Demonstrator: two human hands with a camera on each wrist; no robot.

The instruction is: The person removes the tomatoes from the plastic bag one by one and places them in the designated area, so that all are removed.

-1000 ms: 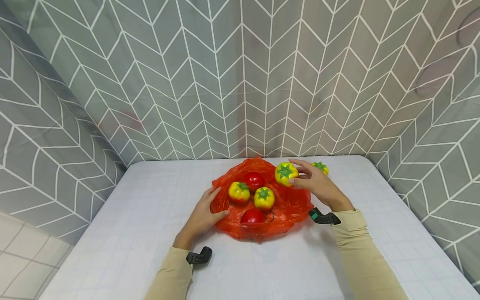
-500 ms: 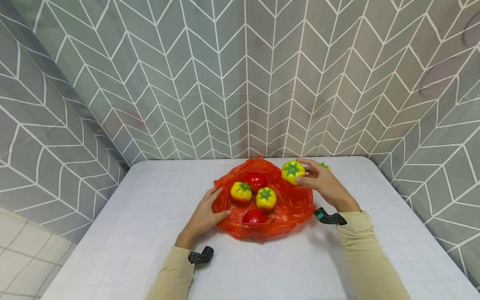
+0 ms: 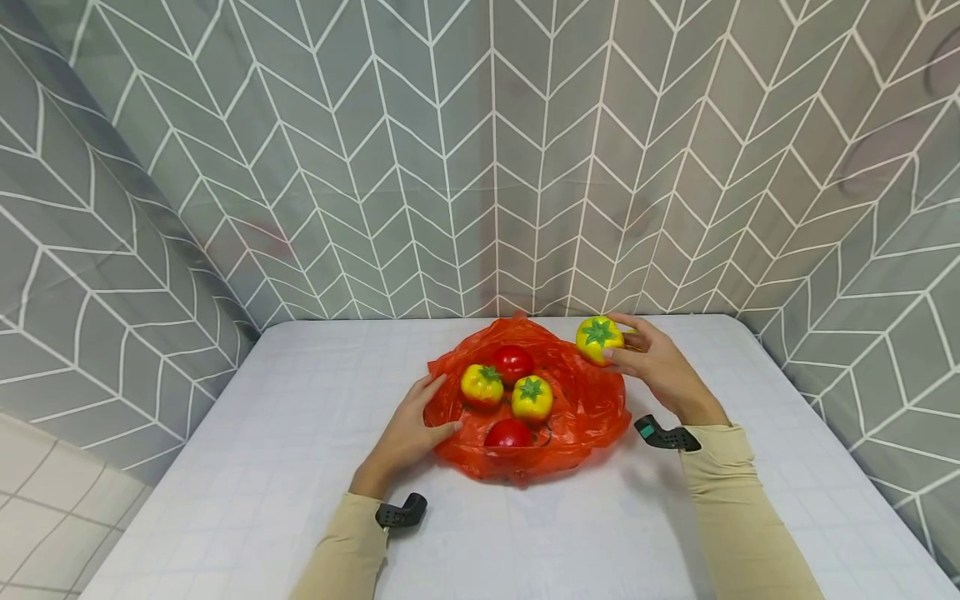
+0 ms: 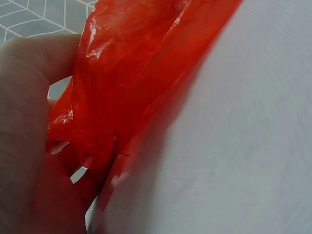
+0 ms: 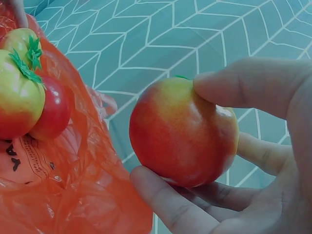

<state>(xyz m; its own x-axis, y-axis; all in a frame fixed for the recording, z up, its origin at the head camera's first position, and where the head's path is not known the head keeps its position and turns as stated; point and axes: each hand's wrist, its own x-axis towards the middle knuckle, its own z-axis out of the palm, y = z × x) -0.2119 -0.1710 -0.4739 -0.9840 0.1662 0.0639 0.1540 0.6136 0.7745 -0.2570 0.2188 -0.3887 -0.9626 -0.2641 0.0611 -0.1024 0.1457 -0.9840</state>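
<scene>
In my right hand (image 3: 663, 371) I hold a yellow-and-red tomato (image 5: 183, 139) with green star-shaped leaves, gripped between thumb and fingers. It is above the right rear edge of a red plastic bag (image 3: 588, 408). The bag lies spread open on the table. Inside it are two yellow tomatoes, one on the left (image 3: 482, 384) and one nearer the middle (image 3: 532, 398), with a red tomato behind (image 3: 513, 362) and another in front (image 3: 508, 433). My left hand (image 3: 405, 427) rests on the bag's left rim, its fingers spread; in the left wrist view red film covers part of them.
The table (image 3: 322, 392) has a white cloth. A grey patterned curtain (image 3: 450, 167) hangs close behind its back edge and along both sides. A sliver of another yellow tomato (image 3: 634, 332) shows behind my right hand.
My right hand has moved right with the tomato, from over the inside of the bag to its right rear edge. The left hand stays on the rim.
</scene>
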